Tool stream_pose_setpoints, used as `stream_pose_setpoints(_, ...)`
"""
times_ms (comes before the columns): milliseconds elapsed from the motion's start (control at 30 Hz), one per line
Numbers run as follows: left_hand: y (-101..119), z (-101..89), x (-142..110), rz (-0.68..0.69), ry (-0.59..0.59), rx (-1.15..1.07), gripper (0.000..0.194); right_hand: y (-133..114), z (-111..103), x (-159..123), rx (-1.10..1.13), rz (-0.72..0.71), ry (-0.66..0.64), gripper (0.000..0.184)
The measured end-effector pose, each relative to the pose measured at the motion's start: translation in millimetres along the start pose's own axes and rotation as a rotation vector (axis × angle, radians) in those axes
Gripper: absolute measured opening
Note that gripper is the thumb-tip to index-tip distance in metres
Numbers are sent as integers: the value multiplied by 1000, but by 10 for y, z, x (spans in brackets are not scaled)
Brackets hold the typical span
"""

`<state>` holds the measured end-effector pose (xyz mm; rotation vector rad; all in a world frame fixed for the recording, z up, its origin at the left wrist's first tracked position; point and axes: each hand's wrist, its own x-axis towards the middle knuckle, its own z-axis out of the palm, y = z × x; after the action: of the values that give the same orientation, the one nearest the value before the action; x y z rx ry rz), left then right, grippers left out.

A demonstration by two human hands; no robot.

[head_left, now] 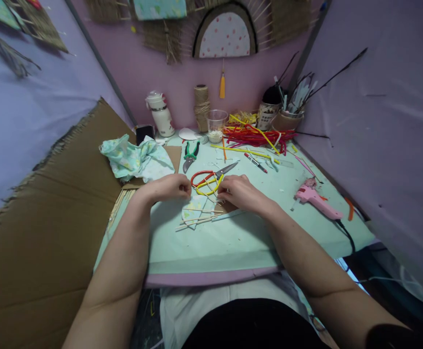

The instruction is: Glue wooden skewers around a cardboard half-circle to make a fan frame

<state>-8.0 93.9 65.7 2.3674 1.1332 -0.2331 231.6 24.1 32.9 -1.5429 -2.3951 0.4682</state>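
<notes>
Scissors [219,173] with red and yellow handles lie on the surface [182,252], so go by those. Left hand [175,187] is just left of the handles, fingers curled in — can't tell if it's pinching anything. Right hand [237,191] is just right of them, fingers bunched, grip hidden too. Thin sticks [198,221] cross the handles and lie on their near side, some over a patterned fabric piece [193,203]. Green-handled pruners [190,156] sit beyond the scissors — pink glue gun [318,201] well off right.
</notes>
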Motion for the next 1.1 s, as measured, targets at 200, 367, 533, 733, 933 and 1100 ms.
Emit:
stream_pose_setpoints(200,105,99,-83,-13,-166,1,17,43,-5,9,-1,9,27,13)
stream_pose_setpoints(367,85,100,-65,-41,-164,13,13,60,4,15,13,6,29,12)
stream_pose_setpoints(533,113,92,-73,-33,-139,32,15,59,8,17,25,2,19,12)
stream_pose_setpoints(733,160,106,-106,-7,-97,75,15,51,8,10,15,11,25,12)
stream_pose_setpoints(933,197,119,-112,-38,-101,118,20,53,-2,11,19,4,15,11)
stream_pose_setpoints(1100,192,138,-104,-31,-100,130,20,48,-13,14,20,6,12,11)
